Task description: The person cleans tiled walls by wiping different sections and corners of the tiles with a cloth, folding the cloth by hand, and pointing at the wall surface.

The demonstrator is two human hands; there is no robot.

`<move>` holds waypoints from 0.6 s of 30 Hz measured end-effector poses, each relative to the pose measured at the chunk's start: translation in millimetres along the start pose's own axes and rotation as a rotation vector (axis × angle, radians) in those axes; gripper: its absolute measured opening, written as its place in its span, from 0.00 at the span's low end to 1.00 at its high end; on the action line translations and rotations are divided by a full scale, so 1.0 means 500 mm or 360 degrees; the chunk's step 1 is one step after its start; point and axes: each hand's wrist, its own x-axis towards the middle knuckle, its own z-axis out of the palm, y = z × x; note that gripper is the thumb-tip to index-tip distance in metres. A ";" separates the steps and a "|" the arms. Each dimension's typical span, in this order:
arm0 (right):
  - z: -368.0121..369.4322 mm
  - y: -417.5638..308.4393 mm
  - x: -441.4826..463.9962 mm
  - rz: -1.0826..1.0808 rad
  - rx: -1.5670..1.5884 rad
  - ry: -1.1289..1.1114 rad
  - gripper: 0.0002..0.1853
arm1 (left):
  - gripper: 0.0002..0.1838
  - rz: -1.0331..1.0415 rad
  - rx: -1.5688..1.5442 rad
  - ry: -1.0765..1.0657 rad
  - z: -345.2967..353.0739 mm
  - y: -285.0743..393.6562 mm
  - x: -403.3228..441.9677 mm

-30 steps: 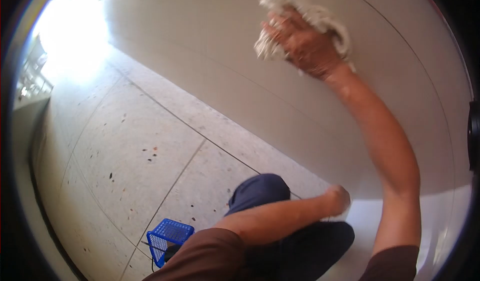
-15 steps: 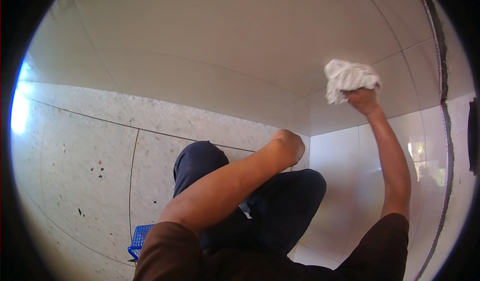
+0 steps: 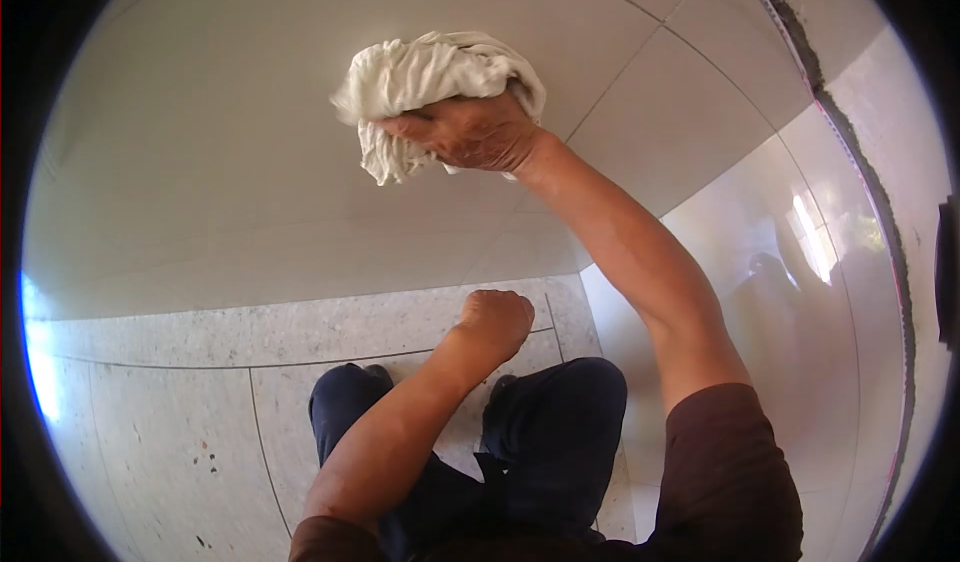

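Note:
A bunched white cloth (image 3: 430, 72) lies against the large beige wall tile at the upper middle. My right hand (image 3: 470, 132) grips it from below, its fingers pressed into the folds. Lower down, above my knees, my left hand (image 3: 498, 320) is curled into a fist near the foot of the wall. Whether anything is inside that fist is hidden.
The tiled wall (image 3: 220, 192) meets a glossy side wall (image 3: 740, 312) at a corner on the right. A rough dark edge runs along the tiles at far right. Below is the speckled floor (image 3: 170, 422), with my bent knees (image 3: 560, 412) over it.
The view has swung right and the blue basket has left it. My right hand has carried the cloth leftward across the wall from near the corner. My left hand stays closed.

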 end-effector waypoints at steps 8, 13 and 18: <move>-0.128 0.262 -0.175 0.0306 -0.0034 0.0392 0.38 | 0.06 0.0042 -0.0020 0.0135 -0.009 0.015 0.020; -0.177 0.344 -0.345 0.1079 -0.0524 0.0810 0.39 | 0.05 0.0074 -0.0047 0.0048 -0.009 0.015 0.005; -0.208 0.460 -0.520 0.1865 -0.0742 0.0827 0.36 | 0.06 0.0053 -0.0008 0.0008 0.007 -0.007 -0.011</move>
